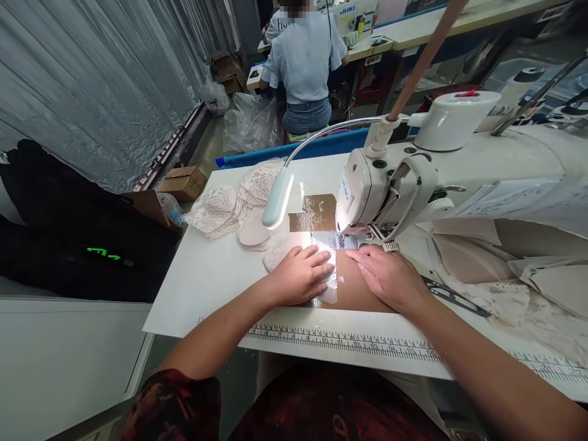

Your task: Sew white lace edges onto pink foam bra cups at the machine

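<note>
Under the lamp, my left hand (301, 274) lies flat with its fingers stretched over a piece of white lace fabric (329, 278), pressing it to the sewing table. My right hand (388, 274) rests on the brown taped surface (351, 291) just right of the lace, fingers extended toward the needle area. The white sewing machine head (362, 190) stands right above and beyond both hands. Its needle and presser foot are too small and glare-lit to make out clearly. More pale lace cups (220, 211) lie joined to or beside the fabric at the far left.
A lamp (278, 199) on a bendy neck hangs over the left hand. Beige cup pieces (473, 251) and lace are piled at the right, near a dark metal strip (454, 297). A printed ruler (340, 340) runs along the front edge. A co-worker (303, 67) sits beyond the table.
</note>
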A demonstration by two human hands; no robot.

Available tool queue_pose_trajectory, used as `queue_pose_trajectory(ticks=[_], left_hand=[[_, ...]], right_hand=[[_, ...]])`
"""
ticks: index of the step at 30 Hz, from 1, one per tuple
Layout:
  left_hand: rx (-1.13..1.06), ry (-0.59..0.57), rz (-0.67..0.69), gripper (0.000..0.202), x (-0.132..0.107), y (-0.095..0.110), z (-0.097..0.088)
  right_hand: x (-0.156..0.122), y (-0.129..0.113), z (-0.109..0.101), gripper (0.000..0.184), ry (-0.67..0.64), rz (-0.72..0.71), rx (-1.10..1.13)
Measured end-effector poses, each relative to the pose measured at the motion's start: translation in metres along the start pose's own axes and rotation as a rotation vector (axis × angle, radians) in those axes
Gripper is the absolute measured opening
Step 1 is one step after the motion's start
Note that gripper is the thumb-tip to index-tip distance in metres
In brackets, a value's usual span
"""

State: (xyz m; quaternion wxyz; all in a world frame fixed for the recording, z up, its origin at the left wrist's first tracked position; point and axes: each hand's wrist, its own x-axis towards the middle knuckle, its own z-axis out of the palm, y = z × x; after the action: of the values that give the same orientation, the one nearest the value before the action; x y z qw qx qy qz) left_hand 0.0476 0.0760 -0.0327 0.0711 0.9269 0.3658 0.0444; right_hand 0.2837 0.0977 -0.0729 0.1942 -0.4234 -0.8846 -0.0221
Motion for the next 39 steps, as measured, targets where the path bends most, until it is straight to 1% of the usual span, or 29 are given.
queue_pose_trajectory(ticks=[3, 6, 8, 11, 14, 16, 19, 22, 26, 31, 33, 35, 37, 39], left_hand=[[0.037, -0.014, -0.036, 0.038, 0.013, 0.005, 0.009], [0.047, -0.022, -0.072, 0.038, 0.023, 0.013, 0.009], [0.043, -0.042, -0.088, 0.039, 0.027, 0.015, 0.005], [-0.003, -0.092, -0.082, 0.044, 0.029, 0.012, -0.003], [-0.073, -0.143, -0.079, 0.052, 0.031, 0.004, -0.011], [-0.083, -0.151, -0.098, 0.052, 0.032, 0.001, -0.012], [-0.044, -0.126, -0.123, 0.047, 0.034, -0.002, -0.008], [-0.01, -0.071, -0.135, 0.046, 0.035, -0.002, 0.0], [0.019, 0.004, -0.144, 0.042, 0.036, 0.001, 0.007], [0.059, 0.044, -0.167, 0.04, 0.037, 0.005, 0.012], [0.061, 0.048, -0.161, 0.04, 0.038, 0.005, 0.012], [0.053, 0.053, -0.154, 0.041, 0.037, 0.003, 0.012], [0.032, 0.064, -0.142, 0.041, 0.035, 0.002, 0.011], [0.004, 0.085, -0.119, 0.04, 0.033, 0.002, 0.011]], right_hand=[[-0.002, 0.0, -0.003, 0.037, 0.014, -0.051, 0.06], [-0.002, 0.0, -0.004, 0.037, -0.003, -0.088, 0.054], [-0.001, 0.001, -0.004, 0.036, -0.045, -0.088, 0.02], [-0.001, 0.001, -0.004, 0.038, -0.108, -0.06, -0.017], [0.0, -0.001, -0.002, 0.04, -0.112, -0.03, -0.018], [0.002, -0.002, -0.002, 0.039, -0.116, -0.015, -0.02], [0.004, -0.002, -0.003, 0.036, -0.126, 0.013, -0.009], [0.007, -0.003, -0.004, 0.034, -0.117, 0.043, 0.012], [0.011, -0.004, -0.004, 0.038, -0.099, 0.088, 0.033], [0.013, -0.006, -0.006, 0.037, -0.097, 0.125, 0.03], [0.01, -0.005, -0.007, 0.038, -0.088, 0.108, 0.028], [0.007, -0.004, -0.006, 0.039, -0.076, 0.054, 0.046], [0.003, -0.002, -0.004, 0.037, -0.077, -0.001, 0.061], [0.0, -0.002, -0.001, 0.034, -0.088, -0.027, 0.061]])
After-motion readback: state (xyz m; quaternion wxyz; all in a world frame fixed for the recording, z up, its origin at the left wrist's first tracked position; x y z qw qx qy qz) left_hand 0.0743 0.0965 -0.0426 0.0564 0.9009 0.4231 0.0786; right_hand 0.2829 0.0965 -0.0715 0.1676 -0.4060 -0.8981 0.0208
